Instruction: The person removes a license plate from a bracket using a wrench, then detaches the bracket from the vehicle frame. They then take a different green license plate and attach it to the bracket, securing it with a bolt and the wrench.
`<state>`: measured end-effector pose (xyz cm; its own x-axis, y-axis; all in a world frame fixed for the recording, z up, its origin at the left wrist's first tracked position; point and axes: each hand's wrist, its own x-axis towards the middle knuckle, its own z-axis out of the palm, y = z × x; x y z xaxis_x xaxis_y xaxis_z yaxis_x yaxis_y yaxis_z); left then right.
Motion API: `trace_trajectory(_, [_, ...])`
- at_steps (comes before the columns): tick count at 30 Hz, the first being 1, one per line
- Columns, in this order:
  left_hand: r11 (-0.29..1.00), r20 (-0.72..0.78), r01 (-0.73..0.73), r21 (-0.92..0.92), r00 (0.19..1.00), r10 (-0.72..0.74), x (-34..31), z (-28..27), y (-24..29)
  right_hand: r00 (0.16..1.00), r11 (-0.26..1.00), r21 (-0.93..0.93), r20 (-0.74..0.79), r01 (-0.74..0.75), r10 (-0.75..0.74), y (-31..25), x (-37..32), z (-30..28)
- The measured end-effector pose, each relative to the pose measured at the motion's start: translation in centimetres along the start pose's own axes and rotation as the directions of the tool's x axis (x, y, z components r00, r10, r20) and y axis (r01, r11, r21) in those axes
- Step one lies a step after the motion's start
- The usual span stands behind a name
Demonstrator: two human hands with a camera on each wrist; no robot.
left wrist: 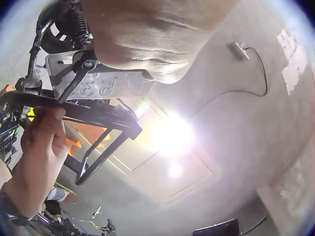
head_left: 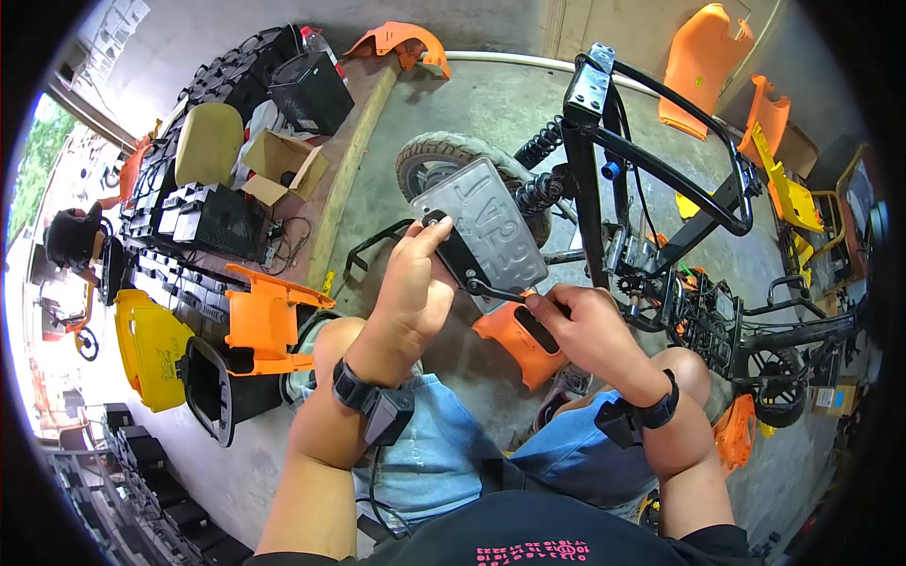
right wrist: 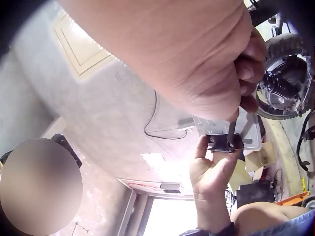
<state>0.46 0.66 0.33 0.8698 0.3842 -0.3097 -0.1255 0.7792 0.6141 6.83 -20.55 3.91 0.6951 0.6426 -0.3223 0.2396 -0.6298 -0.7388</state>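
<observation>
A grey licence plate (head_left: 500,222) with raised characters is held tilted in front of the knees. A black bracket (head_left: 456,253) lies along its near side. My left hand (head_left: 413,288) holds the plate at the bracket, fingertips at its upper end. My right hand (head_left: 595,332) grips the handle of a dark wrench (head_left: 502,293), thumb along it. The wrench's ring end sits over a bolt (left wrist: 89,64) at the bracket's lower end. From the right wrist, the left hand (right wrist: 214,174) shows beneath the bracket, and the right hand's fingers (right wrist: 248,73) curl in.
A black motorbike frame (head_left: 590,170) with its wheel (head_left: 434,160) stands ahead. An orange panel (head_left: 522,347) lies on the floor beneath the plate. Orange (head_left: 269,321) and yellow (head_left: 149,349) panels lie left, near an open cardboard box (head_left: 283,168) and black batteries (head_left: 212,222).
</observation>
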Motion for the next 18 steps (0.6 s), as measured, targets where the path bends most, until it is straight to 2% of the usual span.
trace_trajectory(3, [0.998, -0.024, -0.03, 0.056, 0.999, 0.032, -0.23, 0.24, -0.06, 1.0, 0.999, -0.031, 0.006, -0.006, 0.006, -0.02, -0.04, -0.03])
trace_trajectory(18, [0.995, -0.052, -0.055, -0.086, 0.997, 0.051, 0.13, -0.19, 0.02, 0.997, 1.0, -0.001, 0.073, -0.005, 0.006, 0.23, 0.27, 0.34])
